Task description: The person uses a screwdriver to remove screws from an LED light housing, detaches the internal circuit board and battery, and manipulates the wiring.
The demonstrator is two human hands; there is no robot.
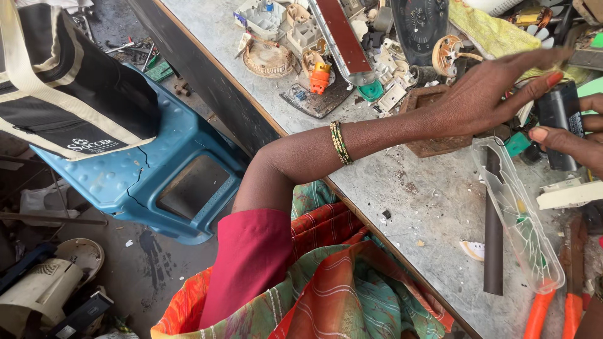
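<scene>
At the upper right of the frame a dark cylindrical part [561,119] is being held up over the counter [433,201], its long axis running roughly top to bottom of the picture, slightly tilted. The right hand [575,141], entering from the right edge, is being closed around the cylinder's lower half, with the thumb pressed on its face; the rest of that hand is being cut off by the frame edge. The left hand [487,88] is being stretched across from the middle of the frame, fingers spread flat and nearly straight, with its fingertips being laid on or just beside the cylinder's upper end; nothing is being gripped by it, as far as can be seen. The cylinder is thus lying just to the right of the left palm, and the right hand is the nearer one.

Below the hands, at the right of the frame, a clear plastic tray [518,220] is lying lengthwise, holding small green pieces. A dark rod [494,238] is resting beside and partly under it. Orange-handled pliers [556,307] are lying at the lower right. A small brown wooden box [430,122] is being partly covered by the left wrist. Mixed electrical scrap is being kept along the top of the frame, and a blue plastic stool [169,182] with a black bag [69,88] is standing at the left.
</scene>
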